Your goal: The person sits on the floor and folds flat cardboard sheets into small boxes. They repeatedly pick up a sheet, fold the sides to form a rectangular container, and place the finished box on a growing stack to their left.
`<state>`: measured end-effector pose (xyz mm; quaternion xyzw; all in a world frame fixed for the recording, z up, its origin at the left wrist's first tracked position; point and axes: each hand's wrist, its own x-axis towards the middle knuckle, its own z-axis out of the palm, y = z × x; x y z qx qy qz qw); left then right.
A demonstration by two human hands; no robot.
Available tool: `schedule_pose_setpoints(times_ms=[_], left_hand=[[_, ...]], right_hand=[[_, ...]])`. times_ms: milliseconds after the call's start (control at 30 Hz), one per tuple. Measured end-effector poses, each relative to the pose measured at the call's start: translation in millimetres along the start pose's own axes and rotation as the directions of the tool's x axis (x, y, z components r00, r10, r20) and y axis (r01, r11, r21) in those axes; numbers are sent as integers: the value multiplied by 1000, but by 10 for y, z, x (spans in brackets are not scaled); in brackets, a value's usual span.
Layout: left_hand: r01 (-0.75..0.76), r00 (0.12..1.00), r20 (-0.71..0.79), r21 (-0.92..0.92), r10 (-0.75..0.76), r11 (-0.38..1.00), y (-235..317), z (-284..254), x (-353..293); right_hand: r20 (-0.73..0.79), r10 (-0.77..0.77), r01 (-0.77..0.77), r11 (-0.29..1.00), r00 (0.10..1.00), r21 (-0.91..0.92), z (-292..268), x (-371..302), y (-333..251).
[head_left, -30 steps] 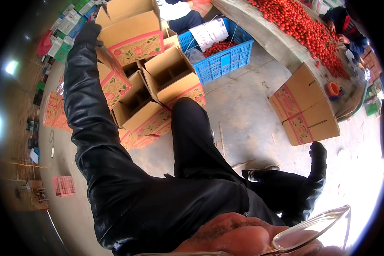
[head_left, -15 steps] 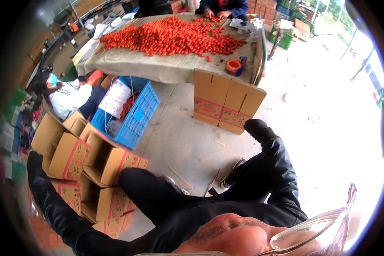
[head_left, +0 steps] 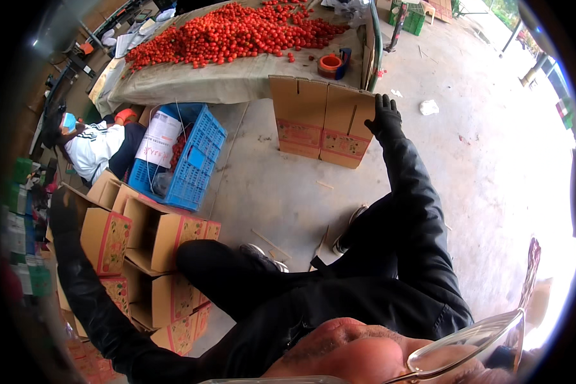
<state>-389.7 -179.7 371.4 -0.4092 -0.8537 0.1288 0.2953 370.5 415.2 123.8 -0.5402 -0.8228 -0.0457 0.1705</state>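
My right hand [head_left: 385, 116], in a black glove, is at the upper right corner of a folded cardboard box [head_left: 299, 105] standing upright by the table. Its fingers are stretched and the thumb is apart; whether it touches the cardboard I cannot tell. My left hand [head_left: 63, 210], also in dark covering, is at the outer edge of the stacked open cardboard boxes [head_left: 112, 246] on my left. Its fingers are too dark to make out. These boxes lie with their openings showing and have printed fruit patterns.
Ahead, a cloth-covered table [head_left: 230, 86] bears a heap of small red tomatoes [head_left: 237, 35] and an orange tape roll [head_left: 330, 63]. A blue crate [head_left: 201, 160] stands before it. A masked person [head_left: 102, 146] sits at the left. Wood strips [head_left: 272, 243] lie near my feet.
My right hand has reached forward from the box's lower right side to its upper corner, its fingers now stretched. My left hand has moved forward along the stacked boxes. The view has shifted.
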Motion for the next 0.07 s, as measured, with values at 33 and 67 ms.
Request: schedule_pose_setpoints(times_ms=[33,67], left_hand=[[-41,999,-1,-21,41,999,-233,25,46],[-34,999,15,-40,34,999,-237,285,-73]], right_hand=[[48,1,-6,996,999,88,69,26,-51],[97,-9,-2,994,995,111,60,49,-44]])
